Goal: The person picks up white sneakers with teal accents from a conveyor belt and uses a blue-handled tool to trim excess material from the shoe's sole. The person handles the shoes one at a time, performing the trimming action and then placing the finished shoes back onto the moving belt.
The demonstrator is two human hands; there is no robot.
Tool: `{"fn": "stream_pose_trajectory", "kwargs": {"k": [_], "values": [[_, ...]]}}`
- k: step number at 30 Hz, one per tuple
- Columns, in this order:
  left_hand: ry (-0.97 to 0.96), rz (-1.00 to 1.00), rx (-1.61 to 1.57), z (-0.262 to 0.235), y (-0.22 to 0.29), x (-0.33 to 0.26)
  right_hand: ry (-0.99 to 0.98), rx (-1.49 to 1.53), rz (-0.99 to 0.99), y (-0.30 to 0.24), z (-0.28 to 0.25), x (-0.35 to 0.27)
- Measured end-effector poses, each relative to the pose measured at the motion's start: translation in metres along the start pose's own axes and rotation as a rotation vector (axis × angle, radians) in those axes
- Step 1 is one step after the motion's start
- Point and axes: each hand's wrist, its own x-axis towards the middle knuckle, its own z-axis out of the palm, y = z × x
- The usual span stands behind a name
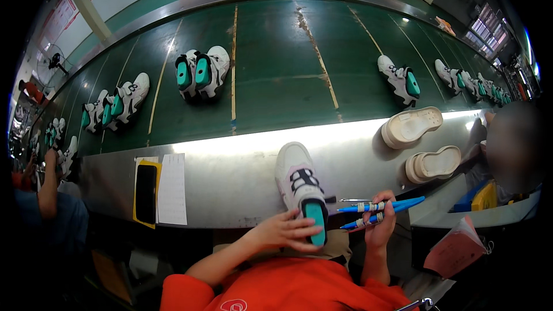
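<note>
A white sneaker (297, 164) with pale pink panels, dark straps and a teal insole piece (315, 222) at its heel lies on the metal ledge, toe pointing away from me. My left hand (283, 231) is at its heel end, fingers wrapped round the collar and lying across the teal piece. To the right of the shoe, my right hand (381, 219) is closed round two slim blue pen-like tools (408, 202) with pale bands wound round them. A thin metal rod (352, 200) lies alongside their tips; whether I hold it too I cannot tell.
Pairs of similar sneakers (203, 74) stand on the green conveyor belt (271, 75) ahead. Two cream shoe soles (412, 126) rest on the ledge at right. A black phone (146, 193) and paper sheets (172, 189) lie at left. Other people sit on both sides.
</note>
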Motion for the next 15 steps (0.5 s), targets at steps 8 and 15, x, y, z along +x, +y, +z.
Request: {"fn": "stream_pose_trajectory", "kwargs": {"k": [8,15], "values": [[0.226,-0.419,-0.435,-0.008,-0.024,0.04,-0.029,0.188,-0.15,-0.006,-0.012,-0.014],[0.078,-0.864,-0.434,0.0,-0.009,0.082,-0.103,0.326,-0.068,0.011,-0.03,-0.035]]}}
